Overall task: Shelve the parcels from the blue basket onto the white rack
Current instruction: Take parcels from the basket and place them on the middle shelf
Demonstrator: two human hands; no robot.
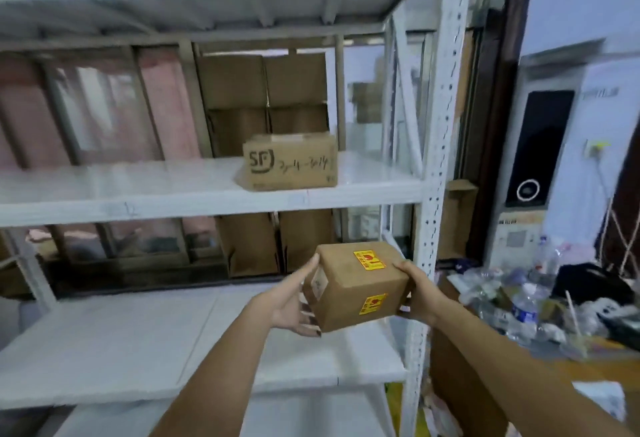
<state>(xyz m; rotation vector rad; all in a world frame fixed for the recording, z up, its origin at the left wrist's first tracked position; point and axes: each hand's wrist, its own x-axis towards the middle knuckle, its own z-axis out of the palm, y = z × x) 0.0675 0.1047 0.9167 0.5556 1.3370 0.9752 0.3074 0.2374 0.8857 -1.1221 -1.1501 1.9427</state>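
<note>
A small brown cardboard parcel (356, 286) with two yellow-and-red stickers hangs in the air in front of the white rack (434, 166), above its lower shelf. My left hand (294, 301) presses flat against the parcel's left side, fingers straight. My right hand (417, 293) grips its right end, thumb on top and fingers underneath. A second brown parcel (291, 163), marked SF with handwritten numbers, stands on the middle shelf at the right. The blue basket is out of view.
The middle shelf (121, 187) and lower shelf (104, 350) are white boards. Stacked cardboard boxes (265, 90) stand behind the rack. To the right lies a cluttered table (606, 350) with plastic bottles and bags, and a white machine with a black panel (540, 145).
</note>
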